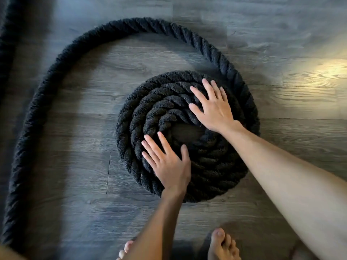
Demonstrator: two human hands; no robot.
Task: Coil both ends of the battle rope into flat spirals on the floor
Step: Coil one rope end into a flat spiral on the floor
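Observation:
A thick black twisted battle rope lies on the floor, and one end of it is wound into a flat spiral (212, 166) of several turns in the middle of the view. My left hand (169, 164) rests flat on the spiral's lower left turns, fingers spread. My right hand (214, 107) lies flat on the upper right turns, fingers apart too. Neither hand grips the rope. From the spiral's right side the loose rope (131, 25) arcs up, over the top, and down the left side toward the bottom left corner.
The floor is grey wood-look planks (84, 175). Another stretch of black rope (7, 34) runs along the left edge. My bare feet (221, 244) stand at the bottom edge, just below the spiral. A bright patch of light (323, 74) falls on the floor at right.

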